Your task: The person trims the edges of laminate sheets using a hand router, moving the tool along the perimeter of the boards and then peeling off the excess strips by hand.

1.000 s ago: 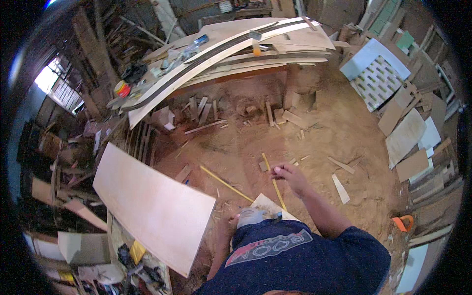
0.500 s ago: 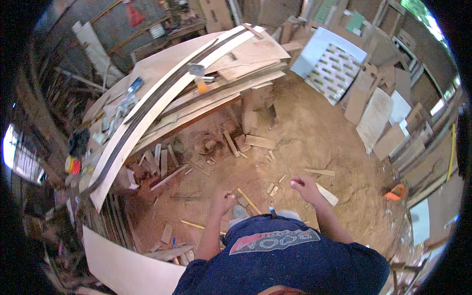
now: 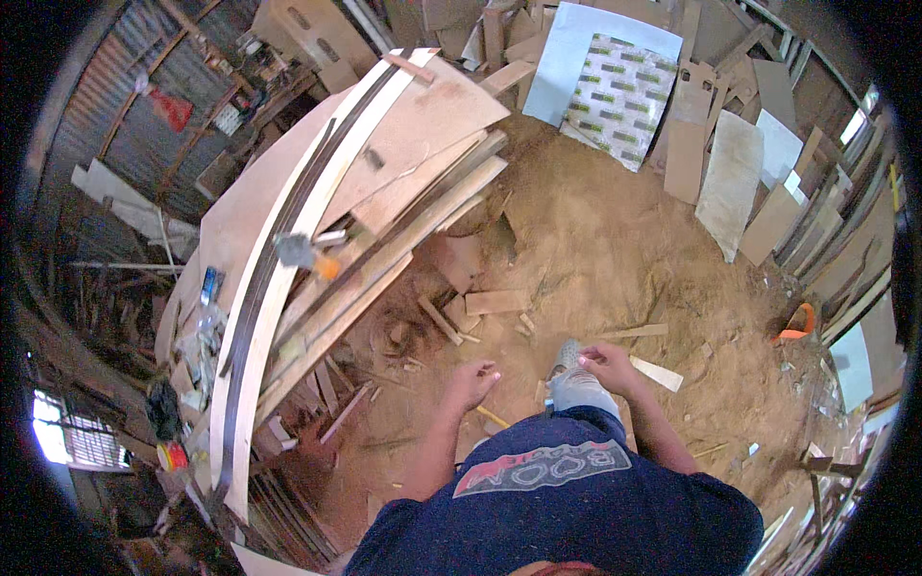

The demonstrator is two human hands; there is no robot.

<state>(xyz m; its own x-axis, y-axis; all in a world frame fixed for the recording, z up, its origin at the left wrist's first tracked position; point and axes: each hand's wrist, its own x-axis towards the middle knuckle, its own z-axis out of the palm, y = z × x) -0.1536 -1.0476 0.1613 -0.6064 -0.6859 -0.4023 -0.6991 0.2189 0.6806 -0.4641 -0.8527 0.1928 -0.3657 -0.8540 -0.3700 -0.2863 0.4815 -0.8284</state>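
Note:
My left hand [image 3: 473, 384] hangs in front of my body with its fingers loosely curled; nothing shows in it. To its right, my right hand [image 3: 607, 365] is also curled in, empty as far as I can see, just over my raised or forward leg and shoe [image 3: 567, 357]. Neither hand touches the workbench. On the bench to the left lies a long curved pale wood strip [image 3: 279, 298] with a dark band along it. A blurred grey tool with an orange part [image 3: 293, 252] rests on that strip.
Stacked boards [image 3: 384, 254] jut from the bench. Wood offcuts [image 3: 495, 301] lie scattered on the dirt floor [image 3: 615, 259]. Panels lean at the far right, among them a patterned sheet [image 3: 624, 101]. An orange loop-shaped thing [image 3: 795, 323] lies near the right wall.
The view has turned and moved forward, so the bench swings leftward and the panels shift left. My leg and shoe now show between my hands, which sit closer together.

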